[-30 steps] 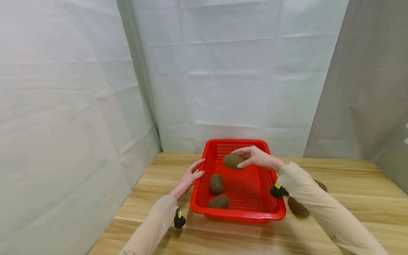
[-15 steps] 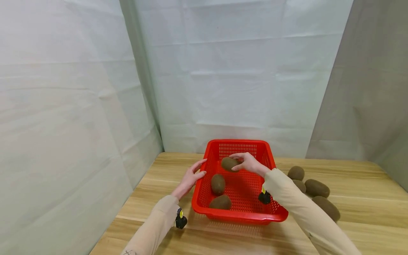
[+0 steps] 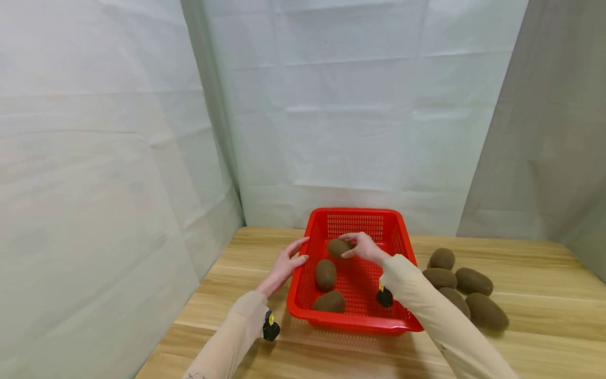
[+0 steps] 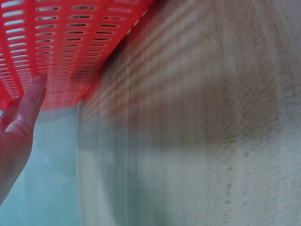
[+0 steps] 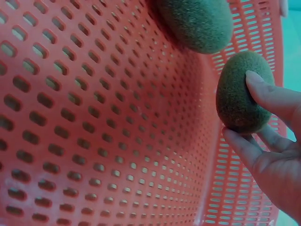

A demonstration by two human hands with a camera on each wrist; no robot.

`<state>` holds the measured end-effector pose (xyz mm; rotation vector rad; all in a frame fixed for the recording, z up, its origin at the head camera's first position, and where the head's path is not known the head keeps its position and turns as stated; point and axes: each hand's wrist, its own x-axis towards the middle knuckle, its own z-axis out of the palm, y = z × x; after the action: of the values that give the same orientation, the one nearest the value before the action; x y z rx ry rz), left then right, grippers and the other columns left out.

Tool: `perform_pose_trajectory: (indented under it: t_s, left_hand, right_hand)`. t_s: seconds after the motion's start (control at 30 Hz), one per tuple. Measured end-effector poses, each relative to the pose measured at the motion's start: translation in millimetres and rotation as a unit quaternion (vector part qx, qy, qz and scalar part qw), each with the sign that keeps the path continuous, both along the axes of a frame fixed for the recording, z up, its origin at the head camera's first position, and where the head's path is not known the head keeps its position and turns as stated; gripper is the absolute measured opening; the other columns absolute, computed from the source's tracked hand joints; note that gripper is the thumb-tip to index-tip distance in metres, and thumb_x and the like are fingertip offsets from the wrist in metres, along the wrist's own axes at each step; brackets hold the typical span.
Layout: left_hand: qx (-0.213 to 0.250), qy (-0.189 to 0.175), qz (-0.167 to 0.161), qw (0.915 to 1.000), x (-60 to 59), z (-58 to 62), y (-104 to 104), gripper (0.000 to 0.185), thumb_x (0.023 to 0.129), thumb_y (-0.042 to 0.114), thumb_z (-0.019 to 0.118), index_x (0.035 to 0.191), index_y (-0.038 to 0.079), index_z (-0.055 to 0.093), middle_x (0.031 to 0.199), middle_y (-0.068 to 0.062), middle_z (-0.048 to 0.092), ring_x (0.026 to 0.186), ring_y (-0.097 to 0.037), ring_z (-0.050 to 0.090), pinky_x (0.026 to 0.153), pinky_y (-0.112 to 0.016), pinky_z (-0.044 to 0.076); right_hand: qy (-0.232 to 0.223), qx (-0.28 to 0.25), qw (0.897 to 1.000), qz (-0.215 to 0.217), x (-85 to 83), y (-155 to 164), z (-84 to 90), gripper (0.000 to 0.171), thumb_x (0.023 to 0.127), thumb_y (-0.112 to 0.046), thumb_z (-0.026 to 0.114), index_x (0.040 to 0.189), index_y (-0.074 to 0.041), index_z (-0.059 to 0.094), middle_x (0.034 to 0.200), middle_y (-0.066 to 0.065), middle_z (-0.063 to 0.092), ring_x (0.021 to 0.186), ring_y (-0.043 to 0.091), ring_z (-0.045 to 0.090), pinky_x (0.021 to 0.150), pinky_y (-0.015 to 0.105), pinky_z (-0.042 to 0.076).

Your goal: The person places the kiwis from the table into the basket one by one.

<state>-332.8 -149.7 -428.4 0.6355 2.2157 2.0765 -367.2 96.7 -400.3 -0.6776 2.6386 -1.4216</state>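
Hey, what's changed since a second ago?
The right grip, holding its kiwi, has moved down and left in the red basket; the right sleeve, shifting left, reveals more of the loose kiwis on the table. The left grip stays at the basket's rim; the two kiwis lying inside haven't moved.

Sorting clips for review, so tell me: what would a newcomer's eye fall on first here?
The bright red rectangular perforated plastic basket on the pale wood-grain table stands out first. Inside it, the right hand holds a fuzzy brown oval kiwifruit. Five similar kiwifruits lie clustered right of the basket.
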Motion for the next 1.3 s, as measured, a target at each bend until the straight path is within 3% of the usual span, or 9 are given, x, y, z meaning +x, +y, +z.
perform_pose_trajectory:
  t_s: [0.2, 0.43, 0.7, 1.07, 1.3]
  left_hand:
    - [-0.013, 0.010, 0.014, 0.9998, -1.5, -3.3, 1.2, 0.048, 0.089, 0.001, 0.052, 0.135, 0.002, 0.039, 0.132, -0.022, 0.039, 0.100, -0.036, 0.052, 0.070, -0.039, 0.051]
    - [0.008, 0.054, -0.015, 0.9984, 1.4, -5.4, -1.0, 0.047, 0.088, 0.012, 0.057, 0.133, 0.008, 0.044, 0.129, -0.016, 0.044, 0.096, -0.026, 0.055, 0.068, -0.039, 0.051]
    - [-0.014, 0.007, 0.016, 0.9997, 1.1, -1.7, 1.1, 0.048, 0.089, 0.000, 0.051, 0.136, 0.002, 0.038, 0.134, -0.022, 0.037, 0.100, -0.036, 0.052, 0.069, -0.039, 0.051]
    - [-0.012, -0.007, 0.018, 0.9998, -4.1, -2.8, 0.7, 0.049, 0.089, -0.001, 0.051, 0.136, 0.004, 0.039, 0.134, -0.019, 0.038, 0.101, -0.034, 0.052, 0.070, -0.038, 0.051]
    - [-0.006, -0.013, 0.017, 0.9998, -5.8, -6.3, -1.5, 0.048, 0.088, -0.002, 0.051, 0.135, 0.004, 0.041, 0.132, -0.021, 0.039, 0.101, -0.034, 0.052, 0.071, -0.040, 0.050]
  right_hand:
    - [-0.004, 0.008, 0.999, -0.030, -0.4, -4.7, -8.5, 0.045, 0.074, 0.003, 0.070, 0.117, 0.002, 0.058, 0.115, 0.016, 0.055, 0.102, 0.031, 0.049, 0.081, 0.038, 0.045]
    - [-0.002, 0.024, 0.999, -0.044, -2.6, -9.3, -20.7, 0.045, 0.072, 0.003, 0.071, 0.116, 0.001, 0.059, 0.113, 0.016, 0.056, 0.099, 0.029, 0.051, 0.082, 0.038, 0.045]
    - [-0.008, 0.041, 0.999, -0.034, -3.3, -10.4, -22.3, 0.046, 0.072, 0.003, 0.071, 0.116, 0.003, 0.058, 0.114, 0.018, 0.055, 0.096, 0.029, 0.053, 0.079, 0.037, 0.046]
    - [-0.050, 0.071, 0.996, -0.013, 0.6, -8.5, 6.0, 0.056, 0.076, -0.005, 0.071, 0.126, 0.004, 0.047, 0.125, 0.024, 0.044, 0.112, 0.037, 0.041, 0.086, 0.043, 0.043]
    - [-0.040, 0.019, 0.999, 0.009, 8.4, 3.4, 35.4, 0.053, 0.079, -0.010, 0.069, 0.126, 0.000, 0.047, 0.124, 0.022, 0.045, 0.106, 0.033, 0.047, 0.079, 0.044, 0.046]
